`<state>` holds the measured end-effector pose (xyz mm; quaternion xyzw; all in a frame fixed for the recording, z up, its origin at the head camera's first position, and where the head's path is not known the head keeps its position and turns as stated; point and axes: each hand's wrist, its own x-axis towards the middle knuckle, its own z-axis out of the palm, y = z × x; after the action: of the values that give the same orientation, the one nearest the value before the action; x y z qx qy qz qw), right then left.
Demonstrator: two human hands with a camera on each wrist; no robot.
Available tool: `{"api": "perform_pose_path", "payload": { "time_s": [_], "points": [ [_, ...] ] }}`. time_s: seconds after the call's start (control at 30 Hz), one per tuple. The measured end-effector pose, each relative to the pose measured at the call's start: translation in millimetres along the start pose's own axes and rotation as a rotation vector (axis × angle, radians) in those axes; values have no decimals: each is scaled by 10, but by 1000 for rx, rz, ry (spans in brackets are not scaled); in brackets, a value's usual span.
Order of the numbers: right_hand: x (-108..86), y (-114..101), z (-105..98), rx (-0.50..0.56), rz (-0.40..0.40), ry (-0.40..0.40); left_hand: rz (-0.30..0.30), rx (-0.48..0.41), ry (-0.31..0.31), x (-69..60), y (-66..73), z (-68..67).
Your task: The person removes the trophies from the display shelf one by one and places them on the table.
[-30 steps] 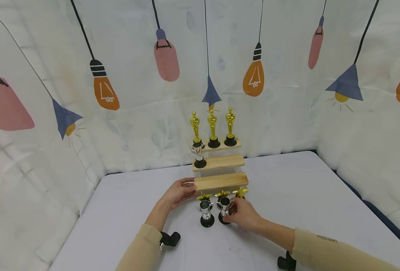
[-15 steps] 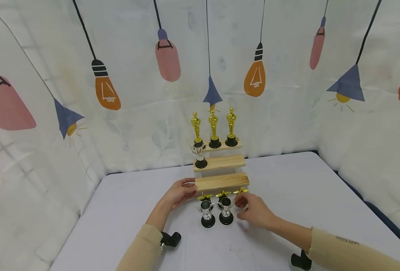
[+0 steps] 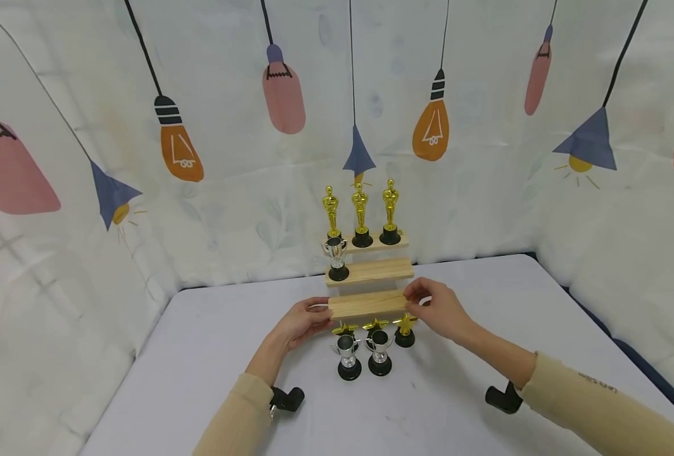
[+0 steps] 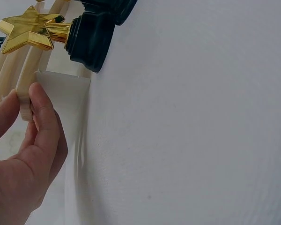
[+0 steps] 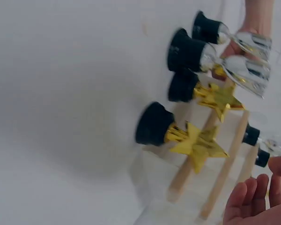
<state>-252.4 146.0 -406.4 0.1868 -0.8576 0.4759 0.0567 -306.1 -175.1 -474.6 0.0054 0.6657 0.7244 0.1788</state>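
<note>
My left hand (image 3: 304,324) pinches the left end of the lowest wooden shelf board (image 3: 365,304) between thumb and fingers; the left wrist view shows this grip on the board (image 4: 29,77) closely. At the board's right end hovers my right hand (image 3: 436,308), fingers loosely bent. In the right wrist view that hand (image 5: 260,201) holds nothing and appears apart from the boards. Two silver trophy cups (image 3: 379,353) stand upright on the table in front. Behind them are three gold star trophies (image 3: 405,330) on black bases, below the lowest board.
One silver cup (image 3: 337,258) stands at the left end of the middle board (image 3: 379,271). Three gold figure trophies (image 3: 361,215) line the top board (image 3: 396,242). A white cloth covers the table (image 3: 485,354), and a printed curtain (image 3: 246,209) hangs behind.
My right hand has let go of the right-hand front silver cup, then moved right and up to the lowest board's right end. The left hand keeps its place.
</note>
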Motion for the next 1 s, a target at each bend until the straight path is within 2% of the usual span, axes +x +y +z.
{"api": "perform_pose_path", "payload": {
  "time_s": [0.23,0.4,0.53,0.8,1.0],
  "points": [
    [390,-162,31,62,10,-37,5,-6,10,4,50,-31],
    [627,-242,156,108,26,-71,-1,-2,3,-5,40,-51],
    [782,-274,283,104,29,-87,0,-2,-1,-10,22,-38],
    [1006,-301,525,79,50,-63,22,-12,-12,-5,-15,8],
    [1060,-371,623,63,64,-53,6,-26,1,-4,-38,6]
  ]
}}
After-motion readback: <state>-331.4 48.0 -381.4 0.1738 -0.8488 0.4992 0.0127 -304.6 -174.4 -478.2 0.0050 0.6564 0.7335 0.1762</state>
